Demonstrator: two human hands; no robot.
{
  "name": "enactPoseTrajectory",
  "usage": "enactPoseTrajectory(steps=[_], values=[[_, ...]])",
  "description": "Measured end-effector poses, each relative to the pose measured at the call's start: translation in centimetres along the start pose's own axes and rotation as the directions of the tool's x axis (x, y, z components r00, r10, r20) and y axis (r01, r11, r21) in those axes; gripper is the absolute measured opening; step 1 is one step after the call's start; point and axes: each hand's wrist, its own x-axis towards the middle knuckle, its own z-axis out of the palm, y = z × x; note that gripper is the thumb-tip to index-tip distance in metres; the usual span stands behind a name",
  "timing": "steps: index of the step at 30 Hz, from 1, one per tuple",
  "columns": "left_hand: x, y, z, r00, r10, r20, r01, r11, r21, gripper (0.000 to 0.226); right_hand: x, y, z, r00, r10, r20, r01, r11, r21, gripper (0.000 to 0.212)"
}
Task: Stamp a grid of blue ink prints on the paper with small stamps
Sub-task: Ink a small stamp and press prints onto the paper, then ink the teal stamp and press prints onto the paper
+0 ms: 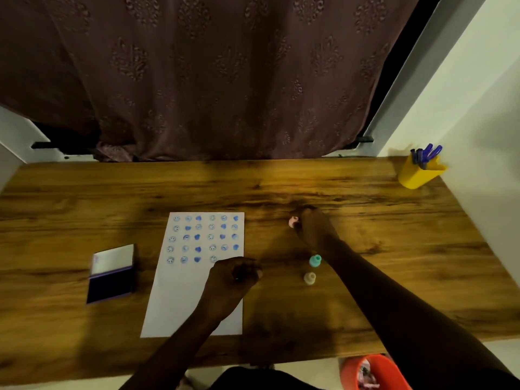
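Observation:
A white sheet of paper (180, 299) lies on the wooden desk (365, 220), its upper part covered with several rows of blue smiley and heart prints. My left hand (233, 277) rests as a closed fist on the paper's right edge, just below the last print. My right hand (312, 226) reaches to the right of the paper, fingertips on a small pink stamp (292, 221). A teal stamp (315, 260) and a beige stamp (309, 278) stand on the desk below that hand. An open blue ink pad (111, 274) sits left of the paper.
A yellow pen holder (419, 174) with blue pens stands at the desk's back right corner. A dark patterned curtain (211, 80) hangs behind the desk. An orange bin (374, 372) is on the floor at the lower right.

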Motion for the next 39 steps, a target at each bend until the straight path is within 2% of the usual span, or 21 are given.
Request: enactPoseTrajectory(steps=[3, 9, 13, 19, 22, 25, 27, 30, 32, 34, 36, 39], values=[[-0.2, 0.2, 0.4, 1.0, 0.013, 0.007, -0.013, 1.0, 0.009, 0.017, 0.0, 0.3, 0.1, 1.0, 0.016, 0.008, -0.016, 1.0, 0.01, 0.021], [-0.2, 0.5, 1.1, 1.0, 0.003, 0.017, -0.003, 1.0, 0.023, 0.018, -1.7, 1.5, -1.5, 0.999, -0.006, -0.034, 0.006, 1.0, 0.022, 0.044], [-0.1, 0.9, 2.0, 0.999, -0.018, 0.026, 0.018, 1.0, 0.022, 0.018, -4.8, 3.8, -1.4, 0.995, 0.096, 0.031, -0.096, 0.995, 0.012, 0.055], [0.1, 0.8, 2.7, 0.998, -0.019, 0.062, 0.018, 1.0, 0.006, 0.018, -7.0, 4.9, 0.7, 0.984, 0.172, 0.05, -0.17, 0.984, -0.051, 0.036], [0.1, 0.9, 2.6, 0.998, -0.007, 0.067, 0.006, 1.0, 0.017, 0.017, -6.7, 5.0, 1.4, 0.988, 0.149, 0.046, -0.146, 0.987, -0.06, 0.023], [0.2, 1.0, 2.0, 0.998, 0.005, 0.059, -0.006, 1.0, 0.009, 0.018, -6.3, 4.8, 1.2, 0.993, 0.122, 0.013, -0.121, 0.992, -0.034, 0.023], [0.1, 1.2, 1.4, 0.999, 0.003, 0.047, -0.002, 1.0, -0.021, 0.018, -6.1, 3.9, 0.4, 0.997, 0.074, -0.028, -0.072, 0.995, 0.07, 0.022], [0.2, 1.9, 0.2, 0.999, 0.01, 0.037, -0.006, 0.995, -0.1, 0.026, -6.8, 0.5, -1.1, 0.994, 0.063, -0.092, -0.026, 0.933, 0.358, 0.02], [0.2, 2.3, -0.7, 0.999, 0.025, 0.035, -0.02, 0.99, -0.137, 0.032, -7.5, -2.4, -1.6, 0.991, 0.135, 0.014, -0.119, 0.814, 0.569, 0.026], [0.0, 2.9, -1.6, 0.999, 0.043, 0.032, -0.036, 0.981, -0.19, 0.036, -8.2, -5.1, -1.8, 0.973, 0.167, 0.16, -0.231, 0.679, 0.697, 0.029], [-0.3, 3.4, -2.6, 0.998, 0.052, 0.019, -0.046, 0.964, -0.262, 0.036, -8.7, -7.5, -1.7, 0.958, 0.154, 0.243, -0.285, 0.621, 0.73, 0.028], [-0.8, 3.5, -4.2, 0.997, 0.065, -0.039, -0.074, 0.943, -0.325, 0.036, -9.2, -10.1, -0.9, 0.951, 0.102, 0.293, -0.296, 0.582, 0.757, 0.026]])
